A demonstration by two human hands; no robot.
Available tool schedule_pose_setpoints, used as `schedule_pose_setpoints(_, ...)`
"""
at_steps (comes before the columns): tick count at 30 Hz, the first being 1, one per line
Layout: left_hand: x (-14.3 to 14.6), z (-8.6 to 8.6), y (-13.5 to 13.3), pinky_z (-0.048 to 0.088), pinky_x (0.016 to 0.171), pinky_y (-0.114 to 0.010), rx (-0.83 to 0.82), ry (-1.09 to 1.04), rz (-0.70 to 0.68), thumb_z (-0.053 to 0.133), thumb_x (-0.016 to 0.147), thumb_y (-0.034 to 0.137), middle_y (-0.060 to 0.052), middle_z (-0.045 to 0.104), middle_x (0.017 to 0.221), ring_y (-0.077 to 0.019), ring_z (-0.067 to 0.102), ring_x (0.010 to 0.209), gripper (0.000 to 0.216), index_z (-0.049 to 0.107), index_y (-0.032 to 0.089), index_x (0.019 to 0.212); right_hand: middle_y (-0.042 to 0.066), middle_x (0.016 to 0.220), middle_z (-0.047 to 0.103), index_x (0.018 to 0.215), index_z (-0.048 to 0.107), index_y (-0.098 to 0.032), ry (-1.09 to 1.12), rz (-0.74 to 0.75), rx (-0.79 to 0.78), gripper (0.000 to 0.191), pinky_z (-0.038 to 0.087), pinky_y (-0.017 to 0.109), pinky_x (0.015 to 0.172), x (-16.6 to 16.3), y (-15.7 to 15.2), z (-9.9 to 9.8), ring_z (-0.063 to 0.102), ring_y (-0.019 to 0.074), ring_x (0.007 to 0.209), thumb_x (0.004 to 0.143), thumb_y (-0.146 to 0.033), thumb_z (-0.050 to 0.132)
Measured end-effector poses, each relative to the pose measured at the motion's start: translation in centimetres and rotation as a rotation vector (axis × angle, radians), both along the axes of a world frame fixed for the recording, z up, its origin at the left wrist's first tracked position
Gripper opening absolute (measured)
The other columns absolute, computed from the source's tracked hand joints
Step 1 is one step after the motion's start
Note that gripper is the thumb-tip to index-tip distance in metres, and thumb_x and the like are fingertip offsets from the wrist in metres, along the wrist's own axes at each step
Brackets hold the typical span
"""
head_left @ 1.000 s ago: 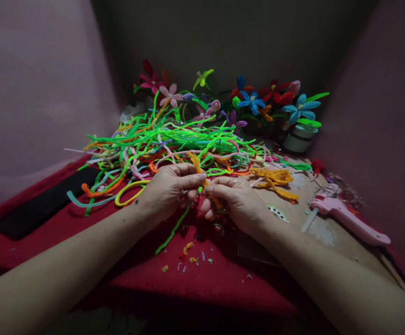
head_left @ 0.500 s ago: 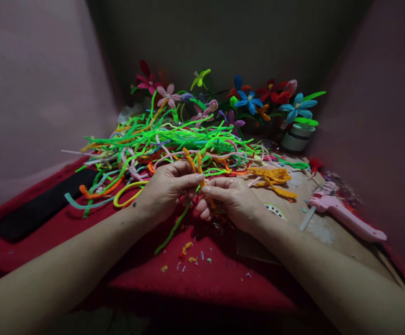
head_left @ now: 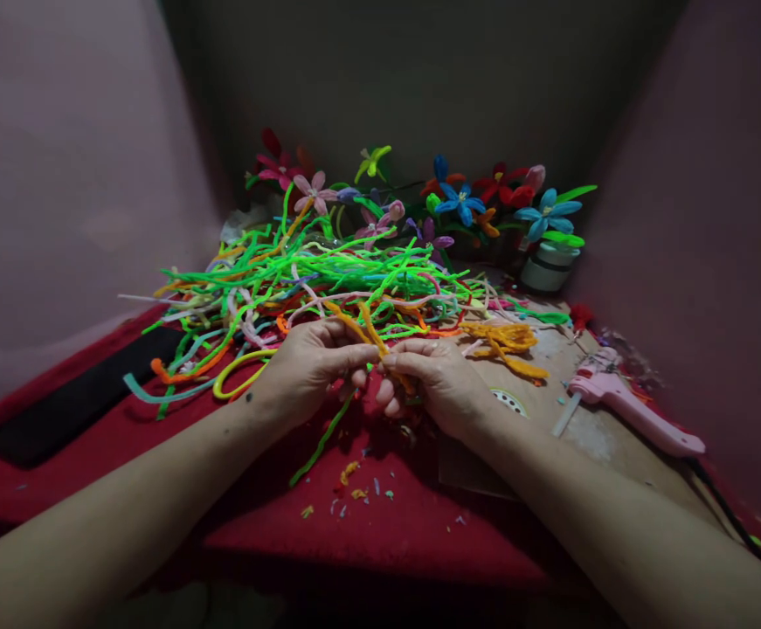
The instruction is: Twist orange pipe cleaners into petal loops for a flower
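Observation:
Fingers pinched, my left hand [head_left: 307, 365] grips orange pipe cleaners [head_left: 368, 330] whose two free ends stick up between my hands. My right hand [head_left: 442, 377] pinches the same orange pipe cleaners close by, thumb against the left thumb. From beneath my hands a green pipe cleaner [head_left: 322, 447] slants down toward the front left; its upper end is hidden by the fingers. Beside the right hand, several folded orange pipe cleaners [head_left: 501, 339] lie on a sheet of cardboard [head_left: 642, 476].
Behind my hands spreads a tangled heap of mostly green pipe cleaners [head_left: 354, 262]. Pipe-cleaner flowers [head_left: 460, 203] and a small jar [head_left: 549, 266] stand farther back. A pink glue gun [head_left: 639, 411] rests at right, a long black object [head_left: 79, 397] at left. Coloured scraps [head_left: 350, 472] litter the red cloth [head_left: 249, 524].
The upright orange ends now lean further left, and both hands sit slightly lower in view. The whole scene has shifted slightly with the camera. Both hands keep their pinch.

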State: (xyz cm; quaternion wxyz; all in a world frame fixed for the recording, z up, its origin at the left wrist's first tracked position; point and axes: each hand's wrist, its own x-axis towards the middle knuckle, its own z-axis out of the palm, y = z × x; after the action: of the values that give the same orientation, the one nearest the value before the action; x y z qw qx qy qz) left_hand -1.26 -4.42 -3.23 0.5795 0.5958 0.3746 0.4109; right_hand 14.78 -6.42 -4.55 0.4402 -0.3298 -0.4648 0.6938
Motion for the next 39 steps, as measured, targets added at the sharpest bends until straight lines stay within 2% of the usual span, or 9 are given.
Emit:
schedule_pose_setpoints(4, -0.3, -0.1, -0.3, 0.043, 0.048, -0.020, 0.309, 0.104, 0.092, 0.066, 0.075, 0.025, 0.000, 0.063, 0.068, -0.0087, 0.053, 0.050, 0.014, 0.067, 0.016, 0.086, 0.003, 0.050, 0.064, 0.066, 0.060, -0.011, 0.065, 0.033, -0.025, 0.011, 0.043, 0.017, 0.035, 0.4, 0.5, -0.3, 0.057, 0.0108, 0.036, 0.070, -0.021, 0.058)
schedule_pose_setpoints(10, -1.5, 0.3, 0.7, 0.048, 0.071, -0.023, 1.090, 0.458, 0.064, 0.058, 0.081, 0.017, -0.004, 0.062, 0.086, -0.0129, 0.059, 0.079, 0.014, 0.070, 0.021, 0.089, 0.004, 0.049, 0.064, 0.066, 0.059, -0.011, 0.095, 0.141, -0.025, 0.010, 0.044, 0.019, 0.036, 0.9, 0.9, -0.4, 0.056, 0.0119, 0.035, 0.069, -0.020, 0.058)
schedule_pose_setpoints(18, -1.7, 3.0, 0.9, 0.041, 0.070, -0.030, 1.501, 0.757, 0.030, 0.059, 0.080, 0.023, -0.005, 0.059, 0.081, -0.0170, 0.050, 0.078, 0.008, 0.066, 0.020, 0.076, 0.003, 0.049, 0.063, 0.063, 0.056, -0.012, 0.059, 0.158, -0.033, 0.011, 0.044, 0.020, 0.038, 0.7, 0.3, 0.4, 0.055, 0.0115, 0.038, 0.067, -0.022, 0.060)
schedule_pose_setpoints(23, -1.2, 5.0, -0.2, 0.033, 0.068, -0.031, 1.285, 0.927, -0.126, 0.057, 0.078, 0.023, -0.002, 0.058, 0.065, -0.0171, 0.048, 0.069, 0.014, 0.061, 0.019, 0.065, 0.000, 0.049, 0.059, 0.061, 0.056, -0.014, -0.150, 0.065, 0.097, 0.014, 0.043, 0.021, 0.043, 0.4, -0.6, 1.3, 0.051, 0.0094, 0.039, 0.072, -0.024, 0.057)
schedule_pose_setpoints(26, -0.5, 5.3, -0.5, 0.031, 0.056, -0.027, 0.764, 0.832, -0.158, 0.057, 0.073, 0.023, -0.001, 0.052, 0.055, -0.0134, 0.044, 0.055, 0.017, 0.060, 0.018, 0.058, -0.001, 0.050, 0.055, 0.058, 0.053, -0.016, -0.424, -0.099, 0.368, 0.020, 0.038, 0.022, 0.047, 0.1, -1.3, 1.3, 0.047, 0.0089, 0.044, 0.076, -0.023, 0.051)
schedule_pose_setpoints(29, 0.2, 4.8, -0.3, 0.025, 0.044, -0.024, 0.114, 0.504, -0.135, 0.061, 0.065, 0.024, 0.001, 0.043, 0.045, -0.0094, 0.036, 0.043, 0.020, 0.055, 0.017, 0.048, 0.000, 0.052, 0.051, 0.059, 0.051, -0.017, -0.762, -0.382, 0.847, 0.020, 0.032, 0.024, 0.051, 0.1, -2.0, 1.0, 0.043, 0.0096, 0.049, 0.078, -0.019, 0.047)
schedule_pose_setpoints(32, 0.7, 4.3, -0.1, 0.026, 0.041, -0.023, -0.295, 0.184, -0.107, 0.064, 0.058, 0.023, 0.001, 0.041, 0.043, -0.0084, 0.034, 0.040, 0.022, 0.050, 0.016, 0.042, 0.002, 0.056, 0.053, 0.062, 0.053, -0.016, -0.903, -0.521, 1.159, 0.019, 0.032, 0.028, 0.056, 0.3, -2.2, 0.7, 0.045, 0.0118, 0.054, 0.079, -0.018, 0.046)
schedule_pose_setpoints(35, 0.7, 4.3, -0.3, 0.027, 0.041, -0.022, -0.260, 0.144, -0.083, 0.066, 0.060, 0.024, 0.001, 0.043, 0.044, -0.0076, 0.034, 0.041, 0.021, 0.054, 0.015, 0.046, 0.002, 0.057, 0.053, 0.066, 0.056, -0.016, -0.758, -0.506, 1.031, 0.019, 0.035, 0.026, 0.057, 0.5, -1.8, 1.0, 0.048, 0.0117, 0.055, 0.082, -0.022, 0.047)
schedule_pose_setpoints(39, 0.3, 4.9, -1.0, 0.035, 0.050, -0.022, 0.254, 0.339, 0.004, 0.066, 0.070, 0.028, -0.001, 0.055, 0.060, -0.0101, 0.047, 0.054, 0.012, 0.065, 0.017, 0.068, -0.001, 0.056, 0.057, 0.068, 0.056, -0.016, -0.292, -0.233, 0.534, 0.018, 0.041, 0.022, 0.051, 0.7, -1.2, 1.7, 0.052, 0.0095, 0.051, 0.081, -0.028, 0.052)
